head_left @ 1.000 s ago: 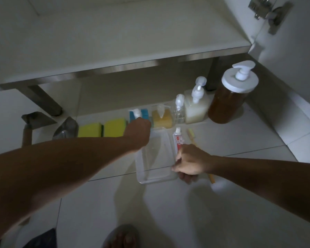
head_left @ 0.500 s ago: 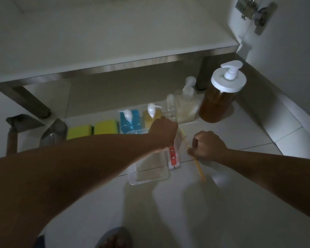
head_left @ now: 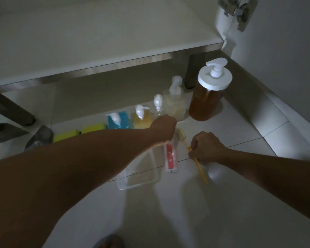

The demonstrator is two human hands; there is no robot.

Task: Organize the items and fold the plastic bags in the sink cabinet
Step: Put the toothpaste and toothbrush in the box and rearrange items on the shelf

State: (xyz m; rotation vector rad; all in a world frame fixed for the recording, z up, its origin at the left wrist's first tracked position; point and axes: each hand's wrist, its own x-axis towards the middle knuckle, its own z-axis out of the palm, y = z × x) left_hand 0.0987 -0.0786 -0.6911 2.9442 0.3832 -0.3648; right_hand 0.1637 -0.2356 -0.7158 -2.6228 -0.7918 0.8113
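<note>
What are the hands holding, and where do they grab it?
The right hand grips the yellow toothbrush mid-handle. The left hand seems to hold the toothpaste tube at its top.

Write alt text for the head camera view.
A person's right hand grips a yellow toothbrush on the tiled floor while the left hand holds a toothpaste tube beside a clear tray. Pump bottles and yellow sponges line the dim cabinet base.
</note>
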